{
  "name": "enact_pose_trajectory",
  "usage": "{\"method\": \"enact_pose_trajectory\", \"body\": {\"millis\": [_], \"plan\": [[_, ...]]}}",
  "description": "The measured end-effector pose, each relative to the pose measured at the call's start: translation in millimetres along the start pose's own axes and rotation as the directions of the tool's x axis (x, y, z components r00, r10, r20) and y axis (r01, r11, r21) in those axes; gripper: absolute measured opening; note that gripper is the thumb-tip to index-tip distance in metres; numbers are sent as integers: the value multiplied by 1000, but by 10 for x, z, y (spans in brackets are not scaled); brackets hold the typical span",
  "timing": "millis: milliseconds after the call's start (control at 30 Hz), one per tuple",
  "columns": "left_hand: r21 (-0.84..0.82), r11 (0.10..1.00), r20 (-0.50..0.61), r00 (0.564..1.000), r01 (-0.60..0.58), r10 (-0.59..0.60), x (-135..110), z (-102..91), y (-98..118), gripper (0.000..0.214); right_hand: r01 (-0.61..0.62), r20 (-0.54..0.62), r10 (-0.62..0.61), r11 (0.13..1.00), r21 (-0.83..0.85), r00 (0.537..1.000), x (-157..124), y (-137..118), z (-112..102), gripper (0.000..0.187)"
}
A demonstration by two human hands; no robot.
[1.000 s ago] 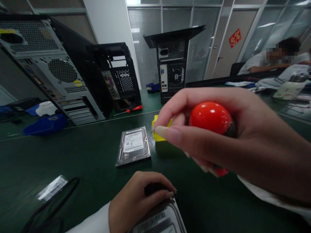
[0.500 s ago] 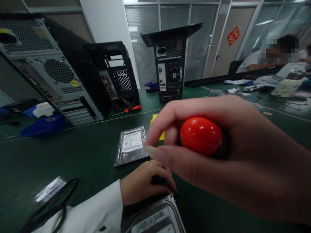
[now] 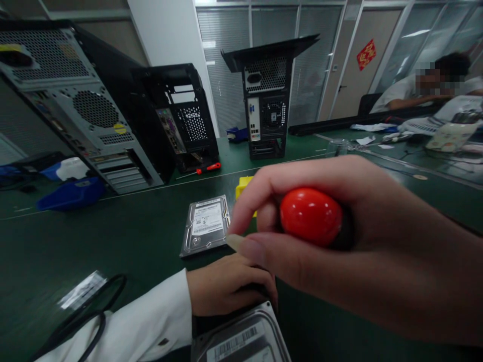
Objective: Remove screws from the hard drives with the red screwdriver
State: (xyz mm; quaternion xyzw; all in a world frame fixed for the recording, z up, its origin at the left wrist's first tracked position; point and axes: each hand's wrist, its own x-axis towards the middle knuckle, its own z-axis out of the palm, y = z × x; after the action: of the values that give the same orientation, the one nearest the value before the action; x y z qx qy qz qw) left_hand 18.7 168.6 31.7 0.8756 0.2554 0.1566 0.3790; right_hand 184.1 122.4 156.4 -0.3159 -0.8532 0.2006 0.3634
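While the right hand (image 3: 339,251) is wrapped tight around the red screwdriver handle (image 3: 311,216), close to the camera, the left hand (image 3: 230,284) curls over the top edge of the near hard drive (image 3: 241,339), fingers bent down onto it. Landmark: that near drive, bottom centre on the green table (image 3: 132,241). Left of it, a black cable (image 3: 83,317) and a clear packet (image 3: 81,289). Just beyond it, a second hard drive (image 3: 207,226) lies flat, label up, a yellow block (image 3: 243,187) beyond that. Further back: small red screwdriver (image 3: 207,168), three open PC cases (image 3: 266,100). Far back right, another person (image 3: 422,90) at a desk.
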Motion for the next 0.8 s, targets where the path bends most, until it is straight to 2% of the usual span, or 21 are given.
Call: {"method": "enact_pose_trajectory", "body": {"millis": [200,333,467,800], "plan": [[54,998,19,1000,-23,22,-50,-68,-30,17,-6,-3,6,1000,17,1000,-12,-45,-46,23],[75,997,28,999,-33,31,-64,-53,-75,15,-34,-3,35,995,89,999,1,21,-42,23],[97,995,28,999,-36,34,-72,-17,-125,14,-90,24,87,983,159,996,40,120,-33,14],[130,991,1,1000,-25,25,-77,9,-196,19,-95,57,84,968,233,995,73,214,-65,6]]}}
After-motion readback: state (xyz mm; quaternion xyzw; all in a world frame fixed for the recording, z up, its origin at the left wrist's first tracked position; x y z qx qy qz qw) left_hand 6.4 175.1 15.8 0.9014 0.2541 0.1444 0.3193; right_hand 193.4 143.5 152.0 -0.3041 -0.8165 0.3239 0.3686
